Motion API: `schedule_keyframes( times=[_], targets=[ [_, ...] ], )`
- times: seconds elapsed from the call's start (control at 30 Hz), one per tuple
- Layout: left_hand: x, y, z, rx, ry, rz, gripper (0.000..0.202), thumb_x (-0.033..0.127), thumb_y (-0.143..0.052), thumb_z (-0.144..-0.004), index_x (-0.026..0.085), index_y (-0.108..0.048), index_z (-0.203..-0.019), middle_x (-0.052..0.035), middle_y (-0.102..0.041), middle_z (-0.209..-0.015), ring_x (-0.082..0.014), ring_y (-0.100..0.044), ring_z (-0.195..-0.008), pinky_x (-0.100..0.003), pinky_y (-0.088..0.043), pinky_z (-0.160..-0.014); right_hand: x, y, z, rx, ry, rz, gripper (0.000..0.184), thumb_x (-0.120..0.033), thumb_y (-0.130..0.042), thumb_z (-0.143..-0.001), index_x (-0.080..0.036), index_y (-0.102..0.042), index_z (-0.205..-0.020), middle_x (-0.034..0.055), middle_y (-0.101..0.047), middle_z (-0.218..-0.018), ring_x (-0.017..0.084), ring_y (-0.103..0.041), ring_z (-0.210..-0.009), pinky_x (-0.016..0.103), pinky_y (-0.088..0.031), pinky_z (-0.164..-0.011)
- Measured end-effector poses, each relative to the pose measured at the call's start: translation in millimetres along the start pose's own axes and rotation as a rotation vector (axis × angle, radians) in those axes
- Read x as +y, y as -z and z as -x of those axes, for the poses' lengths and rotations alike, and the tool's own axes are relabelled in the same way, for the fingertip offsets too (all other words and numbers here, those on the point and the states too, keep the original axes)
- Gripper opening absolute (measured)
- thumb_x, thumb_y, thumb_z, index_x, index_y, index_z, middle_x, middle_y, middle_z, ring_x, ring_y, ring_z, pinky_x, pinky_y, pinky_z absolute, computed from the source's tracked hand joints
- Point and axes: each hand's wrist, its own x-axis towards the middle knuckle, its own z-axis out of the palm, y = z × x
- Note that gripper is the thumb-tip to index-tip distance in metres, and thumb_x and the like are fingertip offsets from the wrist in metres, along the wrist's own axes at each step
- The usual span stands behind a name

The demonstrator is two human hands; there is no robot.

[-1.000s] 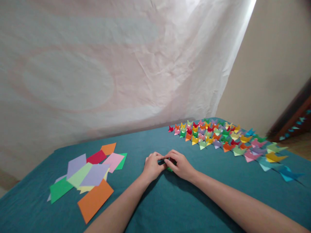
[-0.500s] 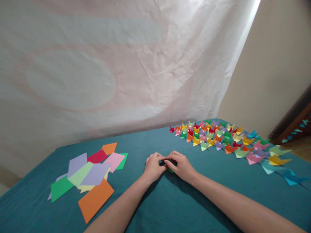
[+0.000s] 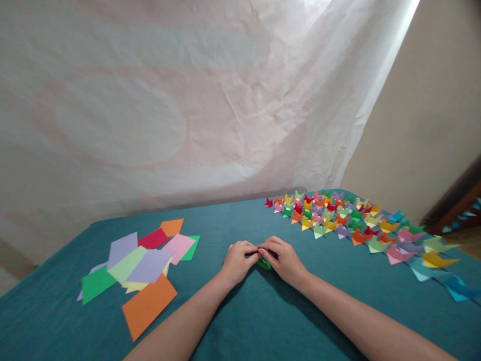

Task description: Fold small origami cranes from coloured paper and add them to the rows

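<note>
My left hand (image 3: 237, 259) and my right hand (image 3: 284, 257) meet at the middle of the teal tablecloth (image 3: 240, 321), fingers curled and pinched together on a small folded green paper piece (image 3: 264, 263). Only a green corner of it shows beneath my fingers; the rest is hidden. Both forearms reach in from the bottom edge.
A loose pile of coloured paper squares (image 3: 139, 271) lies at the left, an orange sheet nearest me. Rows of several small folded paper birds (image 3: 349, 223) in many colours run along the right side of the table. A white creased sheet (image 3: 169, 100) hangs behind.
My hands have stayed together on the green paper, fingers shifting slightly. The view has drifted a little, so everything sits marginally lower and to the right.
</note>
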Motion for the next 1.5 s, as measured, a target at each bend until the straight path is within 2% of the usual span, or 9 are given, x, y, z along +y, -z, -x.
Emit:
schedule_keyframes(
  times=[0.2,0.37,0.53,0.77,1.5],
  targets=[
    [-2.5,-2.3,-0.5,0.030,-0.040,0.003,0.020,0.032,-0.054,-0.084,0.026,-0.073,-0.083,-0.0006,-0.069,-0.085,-0.0164,-0.060,-0.081,-0.026,-0.043,-0.077,1.8,3.2,0.6,-0.015,0.008,0.000,0.019,-0.026,-0.053,-0.086,-0.021,-0.068,-0.095,0.0044,-0.062,-0.084,0.014,-0.058,-0.075,0.025,-0.047,-0.069],
    [-4.3,-3.2,-0.7,0.042,-0.032,0.007,0.018,0.029,-0.056,-0.083,0.025,-0.073,-0.089,-0.0010,-0.070,-0.087,-0.0166,-0.061,-0.083,-0.026,-0.043,-0.078,4.7,17.1,0.5,-0.110,0.010,0.002,0.024,-0.025,-0.056,-0.083,-0.020,-0.065,-0.104,0.0048,-0.062,-0.089,0.013,-0.058,-0.071,0.024,-0.047,-0.066],
    [-4.0,-3.4,0.6,0.045,-0.024,-0.011,0.019,0.032,-0.056,-0.084,0.026,-0.072,-0.091,-0.0016,-0.069,-0.088,-0.0174,-0.060,-0.083,-0.027,-0.043,-0.078,13.4,19.1,1.4,-0.180,-0.020,0.058,0.021,-0.018,-0.053,-0.082,-0.020,-0.068,-0.097,0.0037,-0.063,-0.082,0.014,-0.058,-0.071,0.024,-0.046,-0.066],
    [0.7,-4.1,1.5,0.056,-0.034,-0.114,0.017,0.029,-0.057,-0.084,0.026,-0.072,-0.090,-0.0016,-0.069,-0.089,-0.0182,-0.058,-0.085,-0.028,-0.042,-0.079,21.0,10.3,3.0,-0.147,-0.022,0.094,0.021,-0.016,-0.052,-0.083,-0.020,-0.069,-0.094,0.0035,-0.063,-0.081,0.014,-0.058,-0.071,0.024,-0.045,-0.067],
    [5.9,0.2,1.4,0.050,-0.131,-0.362,0.015,0.027,-0.055,-0.087,0.025,-0.069,-0.092,-0.0013,-0.066,-0.086,-0.0174,-0.054,-0.084,-0.029,-0.039,-0.074,22.5,9.7,2.2,-0.134,-0.041,0.137,0.018,-0.013,-0.055,-0.080,-0.020,-0.068,-0.089,0.0025,-0.059,-0.078,0.013,-0.056,-0.068,0.023,-0.045,-0.064]
  ],
)
